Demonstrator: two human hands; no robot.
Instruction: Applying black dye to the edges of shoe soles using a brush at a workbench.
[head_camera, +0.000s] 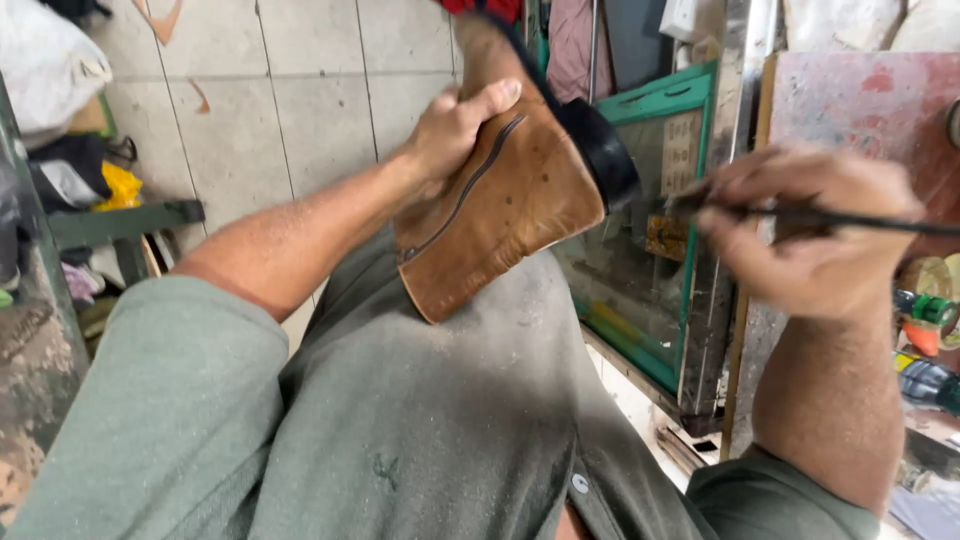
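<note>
A brown leather boot (510, 205) with a side zipper and a black heel (605, 150) rests on my lap, sole turned to the right. My left hand (455, 125) grips the boot's upper from the left, thumb lying across the leather. My right hand (810, 235) is shut on a thin dark brush (880, 222), held level. Its tip points left toward the black heel and lies close to it.
A green-framed glass cabinet (660, 100) stands just right of the boot. A worn reddish board (860, 100) lies behind my right hand, with small bottles (925, 320) at the right edge. Tiled floor (300, 90) and piled bags (60, 70) lie to the left.
</note>
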